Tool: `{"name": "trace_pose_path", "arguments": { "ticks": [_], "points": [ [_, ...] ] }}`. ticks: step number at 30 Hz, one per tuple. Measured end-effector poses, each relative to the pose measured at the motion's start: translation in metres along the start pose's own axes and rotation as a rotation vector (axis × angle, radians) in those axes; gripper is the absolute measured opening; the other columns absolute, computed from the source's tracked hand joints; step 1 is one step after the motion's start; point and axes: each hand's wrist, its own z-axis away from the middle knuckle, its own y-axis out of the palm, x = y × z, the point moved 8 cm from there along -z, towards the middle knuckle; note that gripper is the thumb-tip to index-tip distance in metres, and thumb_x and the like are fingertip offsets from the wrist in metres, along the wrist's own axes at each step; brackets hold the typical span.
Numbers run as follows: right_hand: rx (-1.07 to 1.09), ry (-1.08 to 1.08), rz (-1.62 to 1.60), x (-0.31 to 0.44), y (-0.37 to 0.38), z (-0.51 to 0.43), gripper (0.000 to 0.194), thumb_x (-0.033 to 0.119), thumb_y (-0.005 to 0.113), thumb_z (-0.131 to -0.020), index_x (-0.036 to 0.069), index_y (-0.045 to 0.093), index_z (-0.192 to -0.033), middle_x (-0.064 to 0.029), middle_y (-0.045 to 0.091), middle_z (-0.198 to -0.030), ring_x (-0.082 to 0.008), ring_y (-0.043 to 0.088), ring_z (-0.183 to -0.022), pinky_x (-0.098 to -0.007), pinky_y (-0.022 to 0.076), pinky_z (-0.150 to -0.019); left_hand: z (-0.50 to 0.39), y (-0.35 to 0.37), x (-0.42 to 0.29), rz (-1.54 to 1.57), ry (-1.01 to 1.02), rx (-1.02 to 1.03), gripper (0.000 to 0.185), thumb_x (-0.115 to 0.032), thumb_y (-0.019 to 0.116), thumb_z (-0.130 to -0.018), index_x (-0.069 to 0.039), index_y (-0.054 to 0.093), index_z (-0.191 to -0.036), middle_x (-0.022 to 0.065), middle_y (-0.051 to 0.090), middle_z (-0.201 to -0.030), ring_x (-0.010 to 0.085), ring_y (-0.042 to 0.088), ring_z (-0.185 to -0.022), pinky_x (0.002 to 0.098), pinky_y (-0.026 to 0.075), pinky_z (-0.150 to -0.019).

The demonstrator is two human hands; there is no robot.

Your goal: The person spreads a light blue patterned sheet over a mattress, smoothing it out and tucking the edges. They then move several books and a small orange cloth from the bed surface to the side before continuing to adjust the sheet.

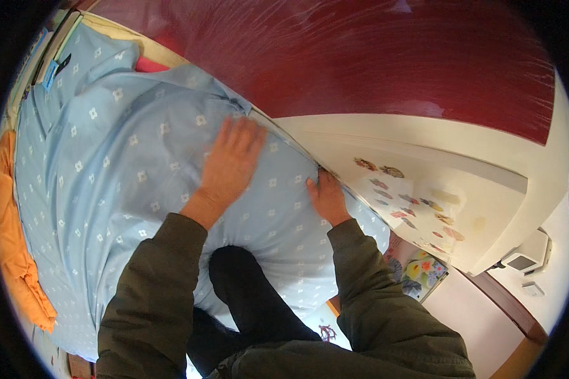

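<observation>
A light blue bed sheet [137, 189] printed with white flowers covers the bed before me, with long creases on its left half. My left hand [232, 156] is palm down over the sheet, fingers slightly spread and blurred; whether it touches the cloth is unclear. At the bed's wall-side edge, my right hand [330, 195] rests with its thumb apart and its fingertips at the seam between sheet and wall panel. What lies under those fingertips is hidden. One knee in black trousers [239, 279] presses into the sheet, pulling folds around it.
A dark red glossy panel [384, 61] and a cream panel with stickers [408, 199] border the bed. Orange cloth [16, 237] lies along the left edge. Books [52, 47] stand at the far end, near a small black object [64, 64]. Flower-patterned material [424, 270] is at right.
</observation>
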Motion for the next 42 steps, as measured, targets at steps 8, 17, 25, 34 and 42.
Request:
{"name": "trace_pose_path", "arguments": {
  "ticks": [8,17,25,34,42],
  "points": [
    [-0.01,0.01,-0.062,0.016,0.0,0.001,0.063,0.035,0.059,-0.101,-0.012,0.049,-0.14,-0.0323,0.053,-0.14,-0.0488,0.047,-0.132,-0.0547,0.0369,-0.112,-0.007,0.031,-0.02,0.065,0.11,0.078,0.05,-0.031,0.056,-0.102,-0.001,0.056,-0.142,0.0128,0.056,-0.145,0.0294,0.047,-0.141,0.0527,0.022,-0.127],
    [0.067,0.048,-0.12,0.007,-0.006,0.0,0.066,0.04,0.069,-0.095,-0.004,0.051,-0.143,-0.0289,0.055,-0.136,-0.0471,0.049,-0.128,-0.0528,0.0371,-0.111,-0.025,0.031,-0.013,0.096,-0.019,0.254,0.057,-0.042,0.064,-0.095,-0.003,0.061,-0.136,0.01,0.058,-0.136,0.0267,0.049,-0.135,0.0517,0.025,-0.125],
    [0.12,0.007,-0.206,0.014,-0.008,0.0,0.065,0.04,0.071,-0.094,-0.004,0.054,-0.138,-0.0273,0.058,-0.133,-0.0445,0.052,-0.127,-0.05,0.04,-0.11,-0.034,0.036,-0.013,0.048,-0.006,0.334,0.052,-0.043,0.071,-0.09,-0.003,0.069,-0.124,0.009,0.059,-0.129,0.0262,0.051,-0.13,0.0492,0.027,-0.123],
    [0.043,0.039,-0.267,0.015,-0.029,-0.013,0.071,0.05,0.078,-0.086,-0.002,0.063,-0.132,-0.026,0.065,-0.128,-0.0429,0.06,-0.122,-0.0479,0.0459,-0.107,-0.036,0.043,-0.017,0.032,0.112,0.381,0.058,-0.045,0.07,-0.086,0.0,0.068,-0.122,0.0147,0.063,-0.129,0.028,0.052,-0.13,0.0446,0.031,-0.119],
    [0.232,0.27,-0.443,0.001,-0.044,-0.006,0.064,0.054,0.068,-0.096,-0.001,0.068,-0.127,-0.0223,0.07,-0.12,-0.0349,0.065,-0.115,-0.0392,0.0483,-0.102,-0.051,0.03,-0.023,0.115,0.152,0.464,0.071,-0.057,0.07,-0.086,0.004,0.068,-0.123,0.0166,0.062,-0.132,0.0309,0.052,-0.132,0.0447,0.035,-0.117]
  ]
}}
